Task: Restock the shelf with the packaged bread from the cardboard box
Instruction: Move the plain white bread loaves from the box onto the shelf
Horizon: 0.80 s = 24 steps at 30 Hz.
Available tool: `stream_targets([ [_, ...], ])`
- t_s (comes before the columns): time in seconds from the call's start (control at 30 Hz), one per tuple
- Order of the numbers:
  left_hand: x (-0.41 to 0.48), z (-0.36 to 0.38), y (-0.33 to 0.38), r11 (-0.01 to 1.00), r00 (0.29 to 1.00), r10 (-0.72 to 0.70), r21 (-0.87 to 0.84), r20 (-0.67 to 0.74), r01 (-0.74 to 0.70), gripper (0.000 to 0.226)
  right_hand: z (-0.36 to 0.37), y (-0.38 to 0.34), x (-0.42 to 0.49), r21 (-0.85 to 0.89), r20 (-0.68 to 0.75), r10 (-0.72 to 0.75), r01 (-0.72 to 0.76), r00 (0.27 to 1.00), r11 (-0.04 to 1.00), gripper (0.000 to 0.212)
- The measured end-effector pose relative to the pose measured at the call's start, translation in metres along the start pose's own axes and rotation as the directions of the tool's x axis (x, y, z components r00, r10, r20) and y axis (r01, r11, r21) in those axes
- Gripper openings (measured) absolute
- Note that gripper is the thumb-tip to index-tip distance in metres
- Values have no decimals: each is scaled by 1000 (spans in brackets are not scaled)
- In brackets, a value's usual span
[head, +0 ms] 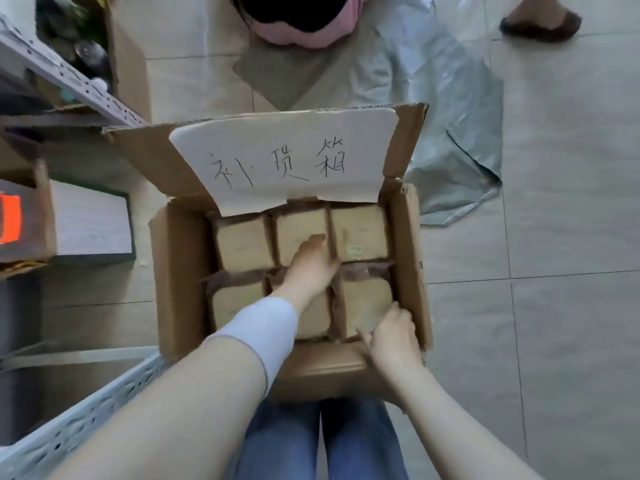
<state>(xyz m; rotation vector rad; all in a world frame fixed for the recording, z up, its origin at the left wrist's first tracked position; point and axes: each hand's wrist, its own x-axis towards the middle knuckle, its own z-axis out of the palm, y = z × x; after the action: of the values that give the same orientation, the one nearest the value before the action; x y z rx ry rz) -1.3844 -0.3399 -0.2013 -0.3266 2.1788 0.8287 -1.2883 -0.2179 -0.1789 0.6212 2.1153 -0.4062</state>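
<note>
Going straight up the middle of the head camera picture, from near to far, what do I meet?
Blue jeans → near flap of the cardboard box → near row of bread packs → far row of bread packs → white handwritten sign → flat cardboard sheet on the floor → another person's pink collar.

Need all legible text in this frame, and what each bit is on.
"补货箱": handwritten in black on the white paper sheet stuck to the rear flap of the cardboard box.
Greenish sticker on the far-right bread package: blurred, unreadable.
Dark mark on the box's right wall: too small to read.
Orange patch on the carton at left: no text legible.
</note>
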Motion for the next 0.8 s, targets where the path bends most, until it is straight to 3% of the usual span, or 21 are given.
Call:
stream_targets([
  [0.1,46,18,15,983,994,-43,-182,-105,23,47,16,-4,30,79,20,77,-79,997,994,89],
  [0.2,68,33,26,980,967,-90,-195,-238,43,52,28,-6,44,120,14,148,-149,989,982,86],
  [0.3,73,44,37,975,948,-149,-203,-281,93,68,30,-5,50,154,17,171,-172,985,973,80],
  [0.47,78,42,40,911,943,-242,-388,-228,140,82,25,-2,44,144,-71,142,-131,987,981,70],
  [0.6,74,32,34,912,944,-240,-387,-226,139,87,22,-5,35,135,-129,130,-112,983,984,71],
  [0.73,73,18,24,896,973,-218,-410,-69,172,80,15,1,24,64,-133,57,-49,990,997,62],
  [0.8,68,12,18,885,986,-169,-442,-7,149,77,9,5,18,116,-106,4,8,994,993,53],
])
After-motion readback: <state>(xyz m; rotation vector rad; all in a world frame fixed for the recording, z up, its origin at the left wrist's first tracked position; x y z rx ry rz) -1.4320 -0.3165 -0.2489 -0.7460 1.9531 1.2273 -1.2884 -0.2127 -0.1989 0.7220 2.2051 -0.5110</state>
